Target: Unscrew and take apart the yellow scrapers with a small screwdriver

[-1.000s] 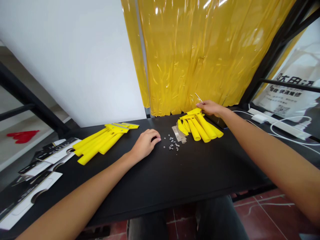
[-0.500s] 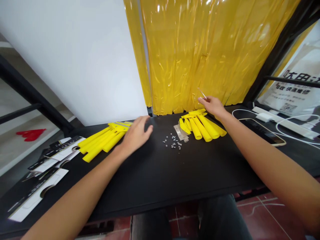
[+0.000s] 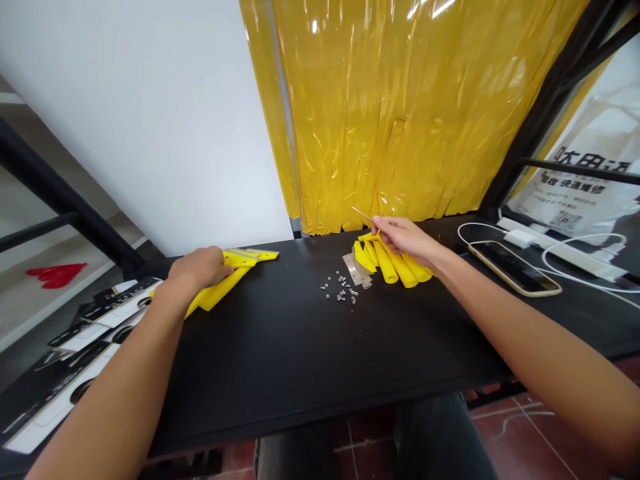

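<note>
Since the earlier frames, the left hand has swung away to the left, onto the group of yellow scrapers, and the right hand has shifted left with its thin metal rod, whose tip now points left. The left hand lies over the middle of the scrapers, knuckles up, with most of its fingers hidden, so I cannot tell whether it is closed on a handle; the angled heads with their grey strips stick out to its right. The right hand has thumb and fingers pinched firmly on the rod, just over the upper ends of the yellow handles on the right side of the table; whether it touches them is unclear. Flat yellow plates lie against the left side of those handles, and grey metal blades lie beside the plates. Small screws and nuts are scattered near the blades, between the two yellow groups. Farther right, a phone lies near a white power strip and cables. Printed cardboard sleeves overlap at the left end, partly behind the left forearm, and a yellow plastic curtain hangs behind.
</note>
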`<move>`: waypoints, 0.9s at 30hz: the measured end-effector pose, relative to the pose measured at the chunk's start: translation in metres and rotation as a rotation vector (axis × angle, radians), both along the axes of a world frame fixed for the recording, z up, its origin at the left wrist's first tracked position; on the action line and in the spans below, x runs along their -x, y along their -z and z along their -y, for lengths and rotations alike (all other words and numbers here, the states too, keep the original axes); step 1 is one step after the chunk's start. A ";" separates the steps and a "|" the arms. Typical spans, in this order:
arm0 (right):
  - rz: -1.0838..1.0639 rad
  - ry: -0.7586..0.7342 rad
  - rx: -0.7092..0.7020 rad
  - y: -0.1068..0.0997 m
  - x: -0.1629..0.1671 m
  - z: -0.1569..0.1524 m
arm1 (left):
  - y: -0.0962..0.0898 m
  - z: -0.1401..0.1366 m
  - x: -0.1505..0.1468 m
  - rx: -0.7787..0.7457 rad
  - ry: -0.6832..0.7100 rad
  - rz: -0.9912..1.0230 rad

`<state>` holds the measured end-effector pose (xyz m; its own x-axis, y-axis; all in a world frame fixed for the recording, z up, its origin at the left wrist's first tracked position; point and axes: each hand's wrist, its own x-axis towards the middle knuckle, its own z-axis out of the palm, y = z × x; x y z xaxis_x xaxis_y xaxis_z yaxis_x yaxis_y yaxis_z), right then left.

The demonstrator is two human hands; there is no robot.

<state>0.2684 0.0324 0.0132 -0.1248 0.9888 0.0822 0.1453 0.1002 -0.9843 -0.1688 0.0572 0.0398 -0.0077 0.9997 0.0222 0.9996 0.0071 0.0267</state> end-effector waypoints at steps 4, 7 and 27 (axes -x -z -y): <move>-0.184 0.021 0.005 -0.003 0.005 0.003 | -0.004 0.009 -0.010 0.000 -0.081 -0.091; -0.290 -0.073 0.003 -0.007 0.011 0.008 | -0.006 0.009 -0.016 -0.006 -0.068 -0.112; -0.170 -0.478 0.144 0.003 0.066 0.061 | 0.013 0.061 -0.124 0.284 0.314 1.189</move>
